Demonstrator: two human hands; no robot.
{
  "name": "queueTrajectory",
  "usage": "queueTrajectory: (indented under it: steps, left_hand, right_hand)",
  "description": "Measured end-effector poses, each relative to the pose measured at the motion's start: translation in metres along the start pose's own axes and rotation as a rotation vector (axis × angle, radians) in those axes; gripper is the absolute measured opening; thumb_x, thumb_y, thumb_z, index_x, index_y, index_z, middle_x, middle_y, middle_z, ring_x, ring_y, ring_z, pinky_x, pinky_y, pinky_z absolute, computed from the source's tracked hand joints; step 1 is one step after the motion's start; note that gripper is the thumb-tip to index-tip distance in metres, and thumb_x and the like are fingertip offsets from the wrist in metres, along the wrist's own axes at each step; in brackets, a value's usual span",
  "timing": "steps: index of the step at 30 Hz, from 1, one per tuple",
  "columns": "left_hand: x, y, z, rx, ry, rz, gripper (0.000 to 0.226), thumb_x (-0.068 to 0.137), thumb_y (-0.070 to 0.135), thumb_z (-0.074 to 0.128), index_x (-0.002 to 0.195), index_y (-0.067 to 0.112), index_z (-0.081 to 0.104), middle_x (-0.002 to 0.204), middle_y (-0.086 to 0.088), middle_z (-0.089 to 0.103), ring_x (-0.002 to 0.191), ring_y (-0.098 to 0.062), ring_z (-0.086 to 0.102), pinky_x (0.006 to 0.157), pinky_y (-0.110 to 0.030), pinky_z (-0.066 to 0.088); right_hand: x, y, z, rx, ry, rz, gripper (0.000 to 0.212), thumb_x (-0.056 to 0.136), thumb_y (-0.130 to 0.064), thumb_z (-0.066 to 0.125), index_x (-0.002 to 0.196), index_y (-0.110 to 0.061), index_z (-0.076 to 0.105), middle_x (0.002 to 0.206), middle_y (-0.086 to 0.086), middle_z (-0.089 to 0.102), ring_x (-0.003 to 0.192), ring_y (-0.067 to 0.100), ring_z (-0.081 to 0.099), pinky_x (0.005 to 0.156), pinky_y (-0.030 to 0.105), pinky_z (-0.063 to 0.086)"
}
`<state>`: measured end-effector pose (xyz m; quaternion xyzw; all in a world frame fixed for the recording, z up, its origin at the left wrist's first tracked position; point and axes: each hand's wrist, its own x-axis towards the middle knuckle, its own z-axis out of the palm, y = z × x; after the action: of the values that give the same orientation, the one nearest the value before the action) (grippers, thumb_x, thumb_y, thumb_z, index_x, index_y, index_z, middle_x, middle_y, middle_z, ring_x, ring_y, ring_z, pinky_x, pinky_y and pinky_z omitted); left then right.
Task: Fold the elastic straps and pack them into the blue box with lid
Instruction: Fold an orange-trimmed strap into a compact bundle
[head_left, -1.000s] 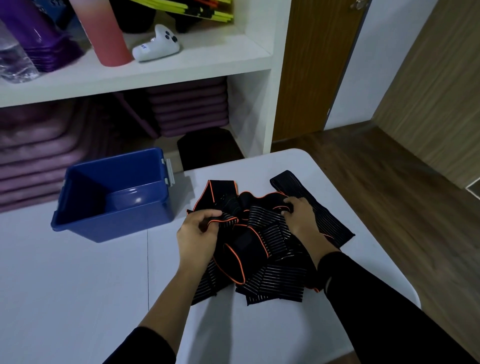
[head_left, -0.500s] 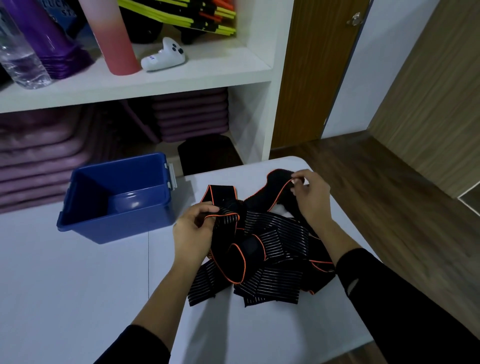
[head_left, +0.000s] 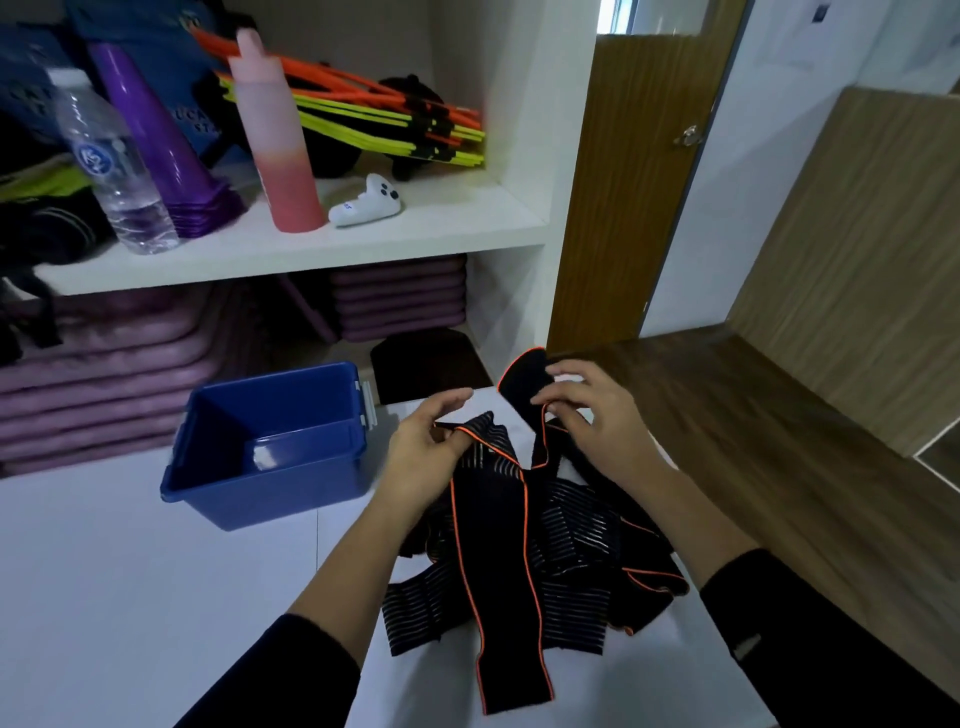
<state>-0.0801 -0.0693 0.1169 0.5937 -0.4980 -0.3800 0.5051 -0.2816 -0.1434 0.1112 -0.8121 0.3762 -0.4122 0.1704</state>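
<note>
Elastic straps (head_left: 519, 545): black, orange-edged, some with pale ribbing. They lie in a loose tangle on the white table (head_left: 130, 597), just right of the blue box (head_left: 270, 447) and apart from it. One plain length runs out of the heap toward the person.

Left hand (head_left: 423, 447): right of the box, thumb and curled fingers pinching an orange-trimmed strap edge.

Right hand (head_left: 597, 415): farther right of the box, fingertips closed on a rounded black strap end raised clear of the table. Whether both hands hold the same strap cannot be told.

Blue box: open top, upright. Its inside shows its own blue floor and walls with a glint of light. There is a pale latch (head_left: 366, 405) on its right rim.

Hard to make out: the count of straps, as the heap overlaps itself. Both dark sleeves are cut off at the bottom edge.

Behind the box: a white shelf unit (head_left: 311, 249) with stacked purple mats (head_left: 104, 374) in the lower bay. The bay above holds a water bottle (head_left: 114, 166), purple cones (head_left: 161, 145), a pink bottle (head_left: 280, 145), a white controller (head_left: 366, 202) and orange and yellow rods (head_left: 374, 119).

Far right of the box: a wooden door (head_left: 639, 182) and dark wood floor (head_left: 753, 441).
</note>
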Motion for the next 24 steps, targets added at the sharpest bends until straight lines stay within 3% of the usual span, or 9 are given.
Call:
queueTrajectory:
  steps: [3, 6, 11, 15, 19, 22, 24]
  left_hand:
    - [0.000, 0.003, 0.001, 0.036, -0.063, 0.002, 0.041, 0.087, 0.007, 0.059, 0.122, 0.030, 0.057, 0.127, 0.004, 0.056, 0.088, -0.022, 0.063, 0.084, -0.032, 0.053]
    - [0.000, 0.007, -0.002, 0.052, -0.116, -0.013, 0.050, 0.087, 0.002, 0.056, 0.125, 0.032, 0.053, 0.131, 0.001, 0.050, 0.081, -0.020, 0.055, 0.078, -0.032, 0.051]
    - [-0.001, 0.010, -0.006, -0.013, -0.238, -0.074, 0.047, 0.087, 0.008, 0.058, 0.122, 0.039, 0.051, 0.128, -0.002, 0.050, 0.114, -0.019, 0.053, 0.100, -0.041, 0.045]
    - [0.002, 0.012, -0.010, -0.042, -0.286, -0.127, 0.042, 0.090, 0.006, 0.055, 0.121, 0.035, 0.053, 0.107, -0.007, 0.062, 0.096, -0.020, 0.063, 0.093, -0.038, 0.049]
    - [0.007, 0.009, -0.013, -0.147, -0.271, -0.151, 0.037, 0.088, 0.000, 0.057, 0.116, 0.023, 0.059, 0.096, -0.012, 0.063, 0.087, -0.023, 0.065, 0.084, -0.035, 0.053]
    - [0.010, 0.008, -0.016, -0.247, -0.193, -0.112, 0.029, 0.087, -0.003, 0.056, 0.110, 0.013, 0.062, 0.091, -0.011, 0.058, 0.088, -0.022, 0.061, 0.082, -0.029, 0.050]
    - [0.012, 0.009, -0.019, -0.303, -0.177, -0.095, 0.026, 0.088, -0.006, 0.053, 0.105, 0.012, 0.063, 0.088, -0.009, 0.059, 0.085, -0.020, 0.060, 0.079, -0.026, 0.049]
  right_hand:
    - [-0.004, -0.005, 0.011, -0.035, -0.053, -0.045, 0.022, 0.085, -0.002, 0.057, 0.093, -0.015, 0.073, 0.109, 0.001, 0.062, 0.102, 0.002, 0.052, 0.088, 0.005, 0.037]
    - [-0.005, -0.010, 0.019, -0.075, -0.095, -0.086, 0.022, 0.088, -0.009, 0.053, 0.097, -0.019, 0.070, 0.102, -0.004, 0.061, 0.099, 0.007, 0.052, 0.088, 0.013, 0.039]
    - [0.007, -0.023, 0.018, 0.025, -0.126, -0.076, 0.024, 0.092, -0.008, 0.050, 0.113, -0.018, 0.057, 0.095, -0.020, 0.052, 0.091, 0.000, 0.053, 0.081, 0.014, 0.044]
    - [0.019, -0.032, 0.009, 0.001, -0.115, -0.150, 0.023, 0.091, -0.008, 0.054, 0.113, -0.014, 0.058, 0.095, -0.002, 0.061, 0.087, 0.005, 0.056, 0.080, 0.016, 0.047]
    - [0.022, -0.037, 0.008, -0.011, -0.051, -0.211, 0.019, 0.091, -0.009, 0.056, 0.109, -0.011, 0.060, 0.098, 0.000, 0.063, 0.089, 0.004, 0.056, 0.080, 0.012, 0.045]
    - [0.020, -0.031, 0.012, 0.061, -0.020, -0.019, 0.025, 0.092, -0.023, 0.054, 0.116, -0.016, 0.056, 0.104, -0.003, 0.059, 0.092, 0.008, 0.058, 0.079, 0.021, 0.050]
    - [0.017, -0.023, 0.016, 0.122, -0.095, 0.178, 0.030, 0.094, -0.029, 0.053, 0.122, -0.019, 0.051, 0.107, -0.005, 0.057, 0.092, 0.010, 0.058, 0.079, 0.027, 0.052]
